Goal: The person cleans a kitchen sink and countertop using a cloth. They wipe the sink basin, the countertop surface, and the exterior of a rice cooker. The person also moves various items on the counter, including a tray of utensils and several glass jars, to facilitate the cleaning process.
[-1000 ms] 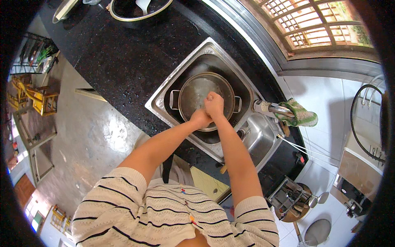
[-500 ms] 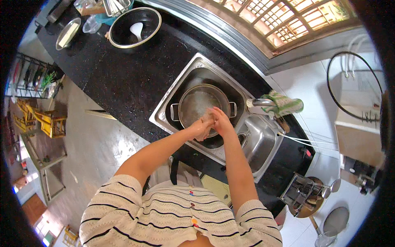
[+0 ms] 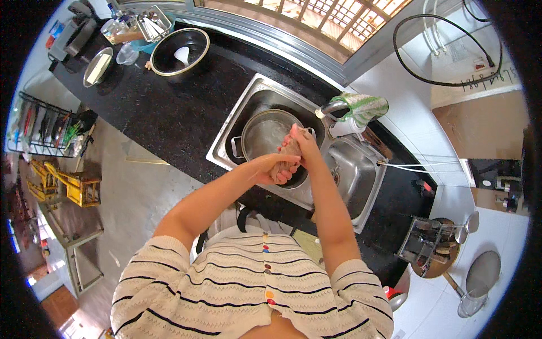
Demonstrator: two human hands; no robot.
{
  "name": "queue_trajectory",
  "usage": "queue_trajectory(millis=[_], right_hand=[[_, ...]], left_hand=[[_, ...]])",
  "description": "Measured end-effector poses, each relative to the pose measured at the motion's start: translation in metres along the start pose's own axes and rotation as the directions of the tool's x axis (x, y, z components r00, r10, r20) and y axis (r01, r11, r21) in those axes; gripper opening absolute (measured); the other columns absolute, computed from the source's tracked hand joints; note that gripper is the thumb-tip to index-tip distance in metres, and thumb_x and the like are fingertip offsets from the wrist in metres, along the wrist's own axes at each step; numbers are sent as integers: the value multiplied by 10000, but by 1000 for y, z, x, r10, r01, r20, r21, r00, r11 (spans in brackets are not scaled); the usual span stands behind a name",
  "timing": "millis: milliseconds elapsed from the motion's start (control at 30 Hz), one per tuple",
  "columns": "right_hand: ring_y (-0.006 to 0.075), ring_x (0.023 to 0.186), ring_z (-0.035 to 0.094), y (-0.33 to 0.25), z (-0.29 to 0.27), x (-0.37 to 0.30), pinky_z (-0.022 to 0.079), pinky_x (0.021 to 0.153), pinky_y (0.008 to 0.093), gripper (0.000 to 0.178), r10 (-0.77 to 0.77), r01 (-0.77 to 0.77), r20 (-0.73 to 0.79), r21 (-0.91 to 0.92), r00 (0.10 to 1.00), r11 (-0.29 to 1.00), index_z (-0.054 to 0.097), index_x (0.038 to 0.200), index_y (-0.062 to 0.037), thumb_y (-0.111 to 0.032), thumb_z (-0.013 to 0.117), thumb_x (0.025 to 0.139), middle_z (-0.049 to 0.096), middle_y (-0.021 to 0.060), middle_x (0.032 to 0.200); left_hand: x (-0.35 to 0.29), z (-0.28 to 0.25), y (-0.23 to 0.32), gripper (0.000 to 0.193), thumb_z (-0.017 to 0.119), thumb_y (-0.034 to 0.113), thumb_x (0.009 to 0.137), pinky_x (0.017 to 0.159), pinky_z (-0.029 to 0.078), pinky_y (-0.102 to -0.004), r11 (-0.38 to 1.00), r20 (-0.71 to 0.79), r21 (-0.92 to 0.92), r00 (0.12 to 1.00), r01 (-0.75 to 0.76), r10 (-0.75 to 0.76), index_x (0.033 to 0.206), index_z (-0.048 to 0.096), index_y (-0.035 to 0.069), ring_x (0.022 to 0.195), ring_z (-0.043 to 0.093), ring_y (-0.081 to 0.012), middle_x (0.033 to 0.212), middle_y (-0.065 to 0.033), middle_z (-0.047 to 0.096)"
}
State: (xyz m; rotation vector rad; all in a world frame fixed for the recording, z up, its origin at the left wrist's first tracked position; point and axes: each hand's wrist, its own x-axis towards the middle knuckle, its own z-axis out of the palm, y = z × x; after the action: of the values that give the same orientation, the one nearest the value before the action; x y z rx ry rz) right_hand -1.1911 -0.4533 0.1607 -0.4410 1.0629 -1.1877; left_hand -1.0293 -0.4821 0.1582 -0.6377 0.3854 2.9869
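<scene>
Over the sink, both my hands grip a wet-looking, brownish crumpled cloth [image 3: 289, 149]. My left hand [image 3: 275, 169] is closed around its lower end, with the fingers wrapped over it. At the upper end, my right hand [image 3: 305, 144] is also closed on the cloth. A large two-handled metal pot [image 3: 252, 125] sits in the bigger basin, just under and beyond my hands; the liquid in it looks cloudy. The steel double sink [image 3: 226, 152] surrounds it, and my hands and forearms hide part of the pot's near right side.
A faucet [image 3: 333, 108] with a green-and-white cloth [image 3: 366, 107] hung on it stands behind the sink. On the black counter [image 3: 152, 113], a black bowl [image 3: 164, 56] holds a white scoop. An oval metal dish [image 3: 90, 79] lies farther left. A utensil rack [image 3: 420, 240] is at right.
The brownish cloth shows more plainly between my hands, which have spread along it, the right one at its upper end. The whole view has shifted slightly.
</scene>
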Motion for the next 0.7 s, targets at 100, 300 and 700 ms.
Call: queue_trajectory(millis=[100,300,700], right_hand=[[165,649,580,-13,6,2,553,690,367,414,-93,58,-66,-403,993,913,541,812,-60,-439,606,966,569,49,690],[169,579,569,-23,16,16,461,575,328,410,-337,87,-152,-797,929,597,608,736,-28,-387,651,928,595,58,626],[416,816,652,32,27,60,526,751,477,336,-489,-215,-277,-960,827,181,702,876,-7,-301,550,933,687,222,857]], left_hand=[[2,14,3,198,695,244,894,434,300,-208,977,-138,205,990,58,-30,938,569,97,521,436,-89,709,-14,549],[23,0,17,196,713,188,829,384,289,-277,903,-207,427,977,44,50,807,567,58,439,433,-135,618,-38,509],[56,-77,19,245,682,274,872,467,427,-399,249,-115,967,958,47,263,911,618,41,558,588,-256,708,-121,619]])
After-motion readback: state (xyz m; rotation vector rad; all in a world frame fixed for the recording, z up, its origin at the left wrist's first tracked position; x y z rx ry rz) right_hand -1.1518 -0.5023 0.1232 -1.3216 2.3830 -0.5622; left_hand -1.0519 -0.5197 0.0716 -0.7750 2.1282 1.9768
